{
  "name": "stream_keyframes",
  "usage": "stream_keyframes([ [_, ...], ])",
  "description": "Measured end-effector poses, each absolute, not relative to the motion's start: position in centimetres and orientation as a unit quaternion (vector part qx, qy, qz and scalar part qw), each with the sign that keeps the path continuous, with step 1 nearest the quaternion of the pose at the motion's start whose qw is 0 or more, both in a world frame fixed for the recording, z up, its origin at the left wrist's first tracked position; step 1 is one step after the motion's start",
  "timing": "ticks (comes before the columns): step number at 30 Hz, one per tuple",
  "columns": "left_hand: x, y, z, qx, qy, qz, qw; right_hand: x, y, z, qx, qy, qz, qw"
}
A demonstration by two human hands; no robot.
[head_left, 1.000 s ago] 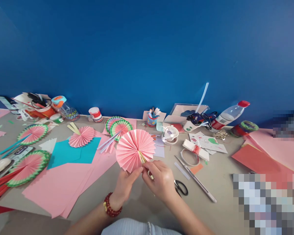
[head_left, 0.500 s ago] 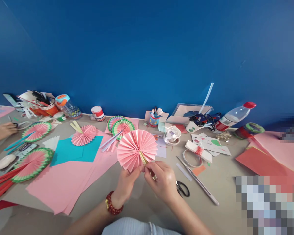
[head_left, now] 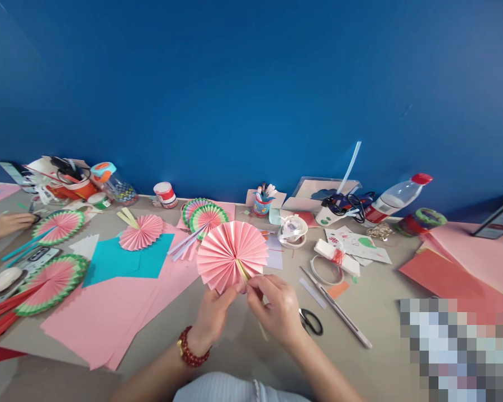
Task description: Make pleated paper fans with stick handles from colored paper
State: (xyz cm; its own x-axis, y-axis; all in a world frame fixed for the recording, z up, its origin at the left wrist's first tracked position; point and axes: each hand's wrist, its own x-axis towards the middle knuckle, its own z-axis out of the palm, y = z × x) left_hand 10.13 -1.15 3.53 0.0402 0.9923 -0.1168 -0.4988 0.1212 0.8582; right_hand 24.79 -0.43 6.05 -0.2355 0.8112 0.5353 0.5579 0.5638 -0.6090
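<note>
A round pink pleated paper fan [head_left: 230,254] stands upright in front of me, opened into a full disc, with pale yellow handle strips running down from its centre. My left hand [head_left: 215,314], with a red bead bracelet on the wrist, pinches the fan's lower edge. My right hand [head_left: 276,309] is closed on the yellow handle strips just below the disc. Both hands meet at the fan's bottom, above the grey table.
Finished fans [head_left: 50,279] lie left, with pink paper sheets [head_left: 109,318], a teal sheet [head_left: 128,259], scissors [head_left: 310,322], a craft knife [head_left: 339,312], tape rolls [head_left: 292,230], a bottle [head_left: 396,196]. Another person's hand [head_left: 6,223] rests at far left.
The fan and both my hands stay nearly in place; my fingers shift slightly on the handle strips. Another person's hand has come into view at the far left.
</note>
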Motion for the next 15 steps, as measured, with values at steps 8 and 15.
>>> stream_keyframes([
  [8, 10.22, -1.23, 4.28, 0.328, 0.382, 0.576, 0.644, 24.91, -0.43, 6.24, -0.441, -0.768, 0.161, 0.435],
  [15, 10.22, -1.16, 4.49, 0.335, 0.389, 0.570, 0.641, 25.02, -0.39, 6.33, -0.444, -0.768, 0.171, 0.429],
])
